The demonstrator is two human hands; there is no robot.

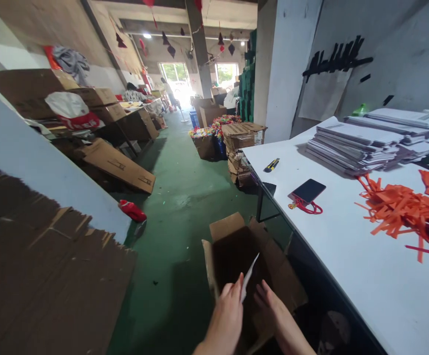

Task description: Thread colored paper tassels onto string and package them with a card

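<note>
Over an opened cardboard box [229,229] on the floor, my left hand [229,305] is closed on a thin white sheet [250,277] that looks like paper, seen nearly edge-on. My right hand [271,303] is just to the right of the sheet, fingers stretched out and apart from it, with nothing visible in them. The inside of the box is dark, so its contents cannot be made out. Its flaps stand up around both hands.
On the white table [332,246] to the right lie a utility knife [272,165], a phone [308,191] with a red strap, stacked paper [354,143] and orange paper strips [399,204]. Torn cardboard [51,276] stands at left. A green floor aisle [177,167] runs between boxes.
</note>
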